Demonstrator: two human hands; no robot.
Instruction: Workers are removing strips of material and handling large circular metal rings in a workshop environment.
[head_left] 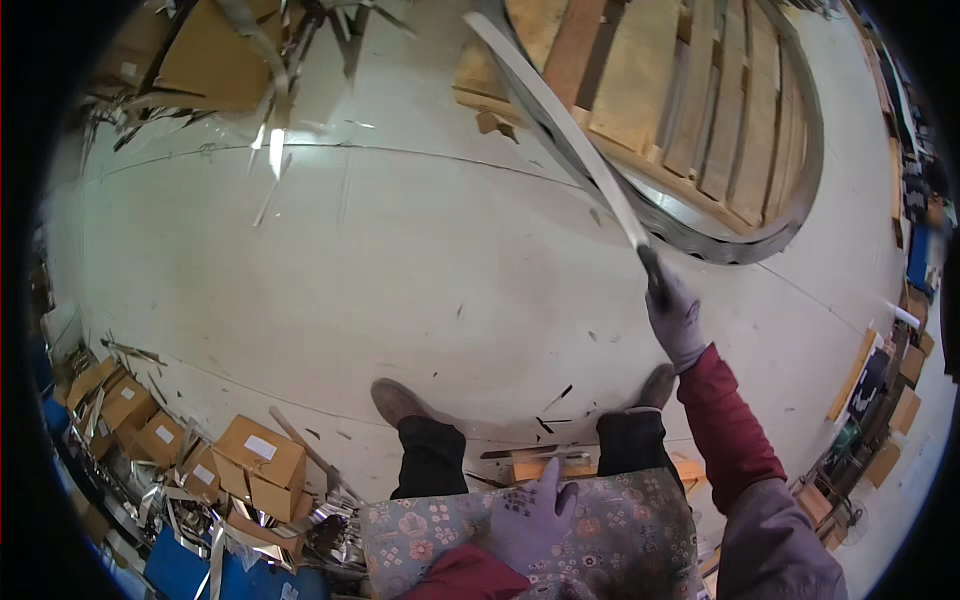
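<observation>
My right hand [676,318], in a pale purple-grey glove, is closed around the dark end of a long, slightly curved, pale metal-looking strip [575,130]. The strip reaches away to the far left, passing over the edge of a large grey band loop [740,248]. I cannot make out its exact kind. My left hand [530,515], gloved alike, lies over the floral apron [630,525] on my lap. Its index finger and thumb stretch out apart, with nothing seen in it.
A wooden pallet [640,70] lies within the band loop. Cardboard boxes [262,455] and shiny metal scraps stand at lower left, above a blue container [180,570]. More scraps and a large carton [215,60] are at far left. Dark bits litter the floor [330,260] near my shoes.
</observation>
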